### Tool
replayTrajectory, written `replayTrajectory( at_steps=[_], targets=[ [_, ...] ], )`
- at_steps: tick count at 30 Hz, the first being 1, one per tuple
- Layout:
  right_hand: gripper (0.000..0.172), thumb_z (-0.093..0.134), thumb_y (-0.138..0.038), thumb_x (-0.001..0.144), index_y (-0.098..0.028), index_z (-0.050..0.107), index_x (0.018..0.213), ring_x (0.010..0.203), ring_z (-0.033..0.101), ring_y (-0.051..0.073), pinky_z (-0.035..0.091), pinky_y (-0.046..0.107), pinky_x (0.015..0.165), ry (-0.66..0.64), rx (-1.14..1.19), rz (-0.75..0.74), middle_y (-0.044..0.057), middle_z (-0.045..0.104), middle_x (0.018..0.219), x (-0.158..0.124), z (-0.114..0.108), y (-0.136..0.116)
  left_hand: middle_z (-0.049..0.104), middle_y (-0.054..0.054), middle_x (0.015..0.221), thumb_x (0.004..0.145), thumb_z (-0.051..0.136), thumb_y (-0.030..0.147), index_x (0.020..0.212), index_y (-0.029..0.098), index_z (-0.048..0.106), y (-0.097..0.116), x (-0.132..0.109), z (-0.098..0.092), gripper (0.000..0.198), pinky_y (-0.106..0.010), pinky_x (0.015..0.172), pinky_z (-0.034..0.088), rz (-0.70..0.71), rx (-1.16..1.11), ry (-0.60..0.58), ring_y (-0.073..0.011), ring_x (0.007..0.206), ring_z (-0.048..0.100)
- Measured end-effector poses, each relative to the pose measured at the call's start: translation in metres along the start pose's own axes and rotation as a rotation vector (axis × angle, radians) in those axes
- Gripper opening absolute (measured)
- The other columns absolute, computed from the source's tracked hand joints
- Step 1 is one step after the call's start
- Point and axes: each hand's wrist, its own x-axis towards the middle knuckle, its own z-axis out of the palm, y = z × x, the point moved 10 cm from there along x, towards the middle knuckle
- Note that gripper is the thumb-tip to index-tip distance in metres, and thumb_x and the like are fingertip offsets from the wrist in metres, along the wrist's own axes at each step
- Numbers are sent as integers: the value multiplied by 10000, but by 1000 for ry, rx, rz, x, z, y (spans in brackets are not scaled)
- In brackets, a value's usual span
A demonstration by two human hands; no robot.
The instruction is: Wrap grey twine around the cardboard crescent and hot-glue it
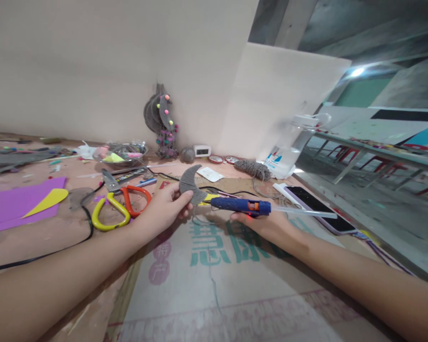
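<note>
My left hand (168, 206) pinches a grey crescent moon wrapped in yarn (189, 184) between thumb and fingers. Beside it, my right hand (258, 222) grips a blue hot glue gun (235, 205), lying on its side with a clear glue stick (306, 212) jutting from the back. The gun's yellow nozzle end and tip meet the lower right edge of the moon; whether they touch I cannot tell. A thin strand of grey yarn (214, 289) trails down over the printed cardboard (171, 308) beneath both hands.
Left of my hands lie scissors with yellow and orange handles (111, 213), purple sheets (7, 209) and a black cable (39, 260). Behind are a bowl (123, 154), a yarn moon hanging (160, 118) and a yarn bundle (253, 169). A phone (317, 206) and clear jug (288, 147) stand right.
</note>
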Motion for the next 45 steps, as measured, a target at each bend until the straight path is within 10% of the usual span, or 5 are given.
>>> replayTrajectory(
  at_steps=[45],
  targets=[
    [281, 585, -488, 698, -226, 614, 793, 615, 582, 181, 449, 269, 527, 84, -80, 46, 9, 636, 682, 3, -12, 15, 532, 36, 569, 797, 511, 331, 778, 158, 513, 1, -1, 3, 174, -158, 409, 355, 6, 23, -29, -59, 445, 474]
  ],
)
